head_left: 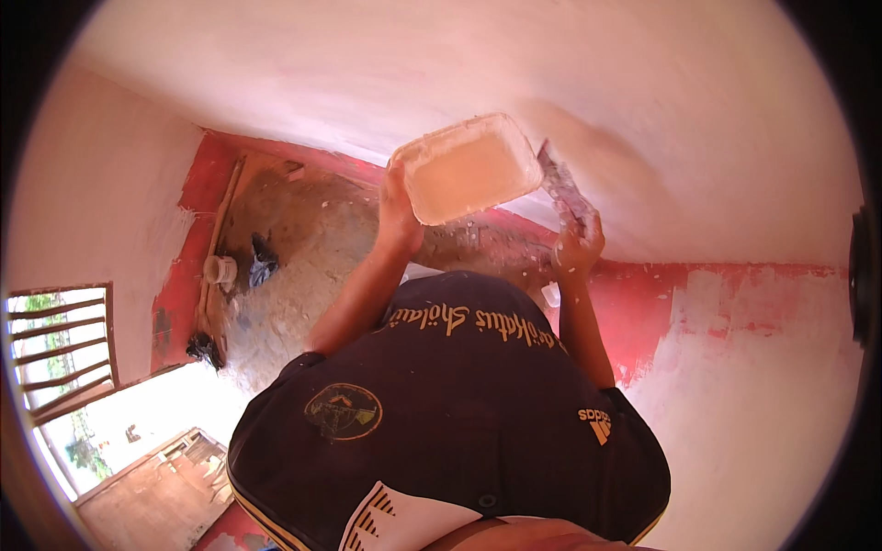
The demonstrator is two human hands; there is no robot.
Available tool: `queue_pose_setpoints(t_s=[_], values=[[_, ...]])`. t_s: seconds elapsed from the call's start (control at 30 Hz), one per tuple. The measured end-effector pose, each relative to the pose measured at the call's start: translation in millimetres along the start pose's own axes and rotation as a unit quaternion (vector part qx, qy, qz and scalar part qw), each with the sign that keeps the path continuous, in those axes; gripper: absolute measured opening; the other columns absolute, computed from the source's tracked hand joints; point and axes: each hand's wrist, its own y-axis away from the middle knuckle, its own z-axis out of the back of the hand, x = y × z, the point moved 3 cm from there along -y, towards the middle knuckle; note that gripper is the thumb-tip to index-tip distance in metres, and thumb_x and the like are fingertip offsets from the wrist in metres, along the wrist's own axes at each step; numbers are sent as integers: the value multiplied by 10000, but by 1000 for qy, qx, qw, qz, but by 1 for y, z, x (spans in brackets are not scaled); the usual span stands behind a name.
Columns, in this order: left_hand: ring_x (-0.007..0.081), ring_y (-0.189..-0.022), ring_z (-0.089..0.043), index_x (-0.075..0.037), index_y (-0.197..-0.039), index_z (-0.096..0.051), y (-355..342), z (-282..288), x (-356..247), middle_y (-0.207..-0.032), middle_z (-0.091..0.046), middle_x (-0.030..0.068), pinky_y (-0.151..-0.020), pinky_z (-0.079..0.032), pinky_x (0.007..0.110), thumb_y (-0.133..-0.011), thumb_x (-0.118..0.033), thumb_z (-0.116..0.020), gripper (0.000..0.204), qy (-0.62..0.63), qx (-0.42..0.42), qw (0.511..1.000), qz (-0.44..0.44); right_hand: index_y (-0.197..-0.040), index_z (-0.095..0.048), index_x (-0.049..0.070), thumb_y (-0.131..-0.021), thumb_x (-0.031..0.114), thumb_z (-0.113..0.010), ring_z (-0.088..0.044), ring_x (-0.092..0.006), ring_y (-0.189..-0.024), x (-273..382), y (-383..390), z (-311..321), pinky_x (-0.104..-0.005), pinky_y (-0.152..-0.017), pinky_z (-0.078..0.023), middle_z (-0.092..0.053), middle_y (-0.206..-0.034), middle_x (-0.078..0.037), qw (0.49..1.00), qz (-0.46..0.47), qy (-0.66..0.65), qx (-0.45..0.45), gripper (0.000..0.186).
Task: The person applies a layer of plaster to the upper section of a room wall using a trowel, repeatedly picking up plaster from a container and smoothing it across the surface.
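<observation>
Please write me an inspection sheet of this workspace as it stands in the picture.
Surface: white plastered wall, with a red lower band partly covered in white patches.
Job's things: pale rectangular tub of whitish paste, held up near the wall; spattered putty knife beside it, blade raised.
Clutter: small white bucket, dark bags and a long wooden stick on the dusty floor.
Grip: left hand closed on the tub's edge; right hand closed on the knife's handle.
Cables: nothing seen.
Surroundings: barred window at lower left, bright daylight outside; the person's dark shirt fills the lower middle.
</observation>
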Motion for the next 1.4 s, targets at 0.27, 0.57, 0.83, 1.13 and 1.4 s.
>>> queue_pose_setpoints(t_s=[0.27, 0.57, 0.83, 1.13, 1.4], values=[[173, -1115, -568, -15, -1279, -535, 23, 6, 13, -1196, -598, 95, -970, -463, 316, -1079, -315, -308, 427, -16, -49, 999, -2, -1044, -674, -39, -873, -11, -651, -566, -111, -768, 32, 30, -6, -243, -712, -460, -673, -884, -65, 997, 41, -56, -16, 174], [165, -1100, -574, -8, -1283, -539, 25, 19, 15, -1192, -604, 99, -963, -466, 315, -1076, -310, -325, 424, 132, -74, 986, 63, -1066, -664, -55, -908, 4, -630, -648, -158, -910, 30, 33, -9, -290, -826, -514, -707, -997, -134, 998, 43, -34, -35, 172], [168, -1074, -582, 8, -1263, -555, 33, 35, 17, -1156, -624, 102, -939, -471, 322, -1076, -323, -324, 445, -15, -81, 997, -3, -1049, -641, -66, -892, -9, -649, -632, -156, -888, 14, 36, -26, -288, -797, -515, -695, -978, -121, 997, -17, 17, 70, 167], [177, -1082, -594, -1, -1270, -547, 18, 22, 28, -1154, -628, 104, -935, -487, 321, -1075, -327, -332, 437, 107, -101, 989, 36, -1055, -623, -54, -888, -74, -633, -609, -117, -896, 33, 18, -35, -243, -790, -486, -676, -986, -95, 986, 102, -130, 18, 169], [160, -1080, -587, -6, -1266, -545, 38, 13, 31, -1168, -613, 97, -930, -483, 313, -1077, -336, -350, 427, -43, -91, 994, -53, -1068, -651, -37, -904, 7, -656, -525, -63, -649, -34, 36, -11, -206, -598, -418, -714, -874, -54, 1000, -18, -15, -2, 170]])
